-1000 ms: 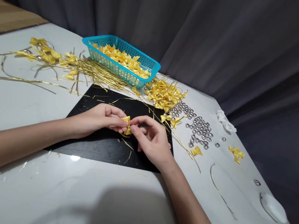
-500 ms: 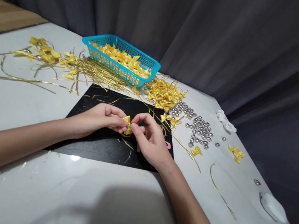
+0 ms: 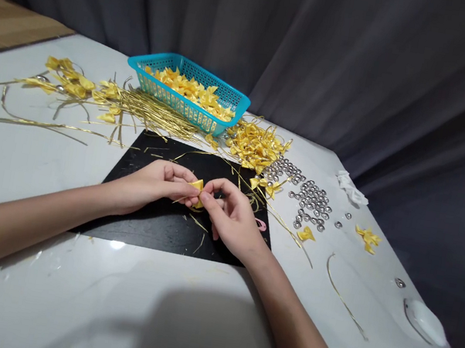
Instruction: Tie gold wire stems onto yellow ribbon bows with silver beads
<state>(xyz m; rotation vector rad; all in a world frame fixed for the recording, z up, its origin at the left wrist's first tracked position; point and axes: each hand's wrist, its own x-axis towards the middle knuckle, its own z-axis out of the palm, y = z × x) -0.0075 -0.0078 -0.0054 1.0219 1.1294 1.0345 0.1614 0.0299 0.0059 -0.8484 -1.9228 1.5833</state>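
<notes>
Over the black mat point(image 3: 133, 232), my left hand point(image 3: 164, 183) pinches a small yellow ribbon bow point(image 3: 197, 185) between thumb and fingers. My right hand point(image 3: 230, 212) meets it from the right, its thumb and index fingertip closed at the bow's middle. A thin gold cord sticks out by the left thumb and seems to pass round the bow; the fingertips hide most of it. Gold cord scraps point(image 3: 198, 223) lie on the mat below the hands. The handle of a pink tool point(image 3: 260, 224) shows partly behind my right wrist.
A turquoise basket point(image 3: 244, 104) of yellow bows stands at the back. Before it lies a bundle of gold cords point(image 3: 157, 114). To the right are a heap of corded bows point(image 3: 257, 145), silver beads point(image 3: 314, 202) and a white computer mouse point(image 3: 425, 322). More bows point(image 3: 70, 78) lie left.
My right fingertips have moved slightly left, closer to my left thumb, and cover more of the bow. A cord end now shows below my left thumb.
</notes>
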